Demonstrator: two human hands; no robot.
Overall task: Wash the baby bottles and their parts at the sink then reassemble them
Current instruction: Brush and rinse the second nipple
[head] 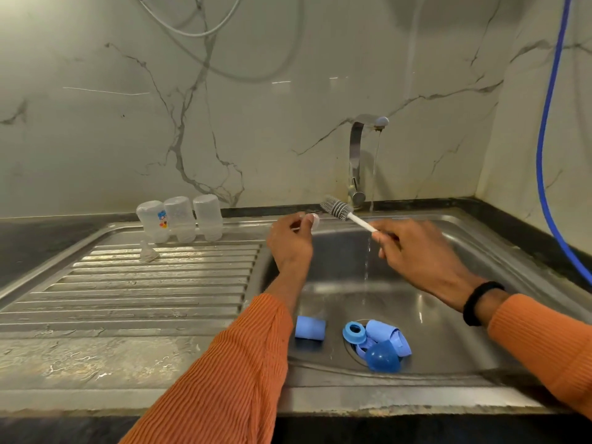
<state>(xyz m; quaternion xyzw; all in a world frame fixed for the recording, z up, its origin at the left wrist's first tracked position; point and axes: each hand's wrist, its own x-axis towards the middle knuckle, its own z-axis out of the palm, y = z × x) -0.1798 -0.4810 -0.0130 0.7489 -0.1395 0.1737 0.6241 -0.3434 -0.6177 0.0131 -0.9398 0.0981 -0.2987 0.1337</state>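
My left hand (290, 241) pinches a small clear teat (314, 220) over the left side of the sink basin (448, 315). My right hand (413, 251) grips the white handle of a grey bottle brush (336, 208), whose head points toward the teat. Three clear bottles (179, 219) stand upside down at the back of the ribbed draining board (144, 283). Another clear teat (148, 253) sits in front of them. In the basin lie a blue cap (310, 328), a blue ring (354, 332), a blue dome lid (382, 356) and other blue parts (389, 336) around the drain.
The chrome tap (358, 161) at the back runs a thin stream of water into the basin. A blue hose (544, 155) hangs down the right wall. White cables (205, 30) loop across the marble wall. Dark counter (38, 238) borders the steel sink unit.
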